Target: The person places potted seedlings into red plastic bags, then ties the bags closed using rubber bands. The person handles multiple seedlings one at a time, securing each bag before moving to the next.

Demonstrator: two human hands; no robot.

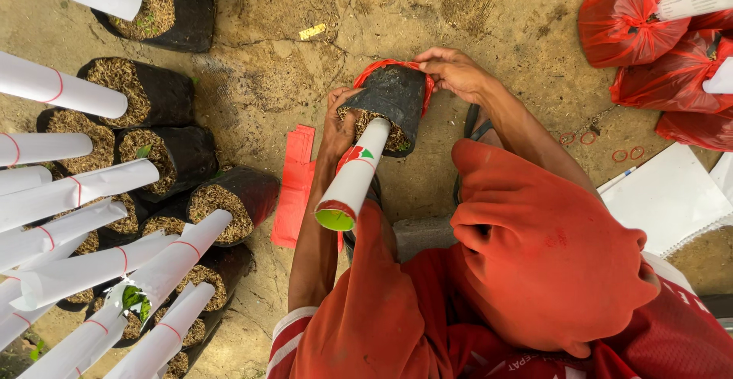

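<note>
So from the head cam, looking straight down: there's a black grow bag packed with dry husk sitting tipped on the dirt ground, right between both hands; a white paper tube sticks out of its open mouth, and the tube's long axis runs diagonally from the bag down-left toward the person's body, so the bag's bottom points away and the tube's green-lined open end faces the camera; a red plastic bag is bunched around the far end of the black one; left hand is clamped on the near rim of the grow bag, just beside where the tube enters the husk, fingers curled shut on it; right hand is at the far end, fingertips pinched on the red plastic edge; so the right hand is nearer the red bag and the left is nearer the tube, and both are touching the bundle, not apart from it; a flat stack of red bags lies on the dirt just left of the left forearm; off to the left is a crowd of wrapped seedling bags, and at top right a pile of finished red bundles, both well apart from the hands; there's only this one view.
</note>
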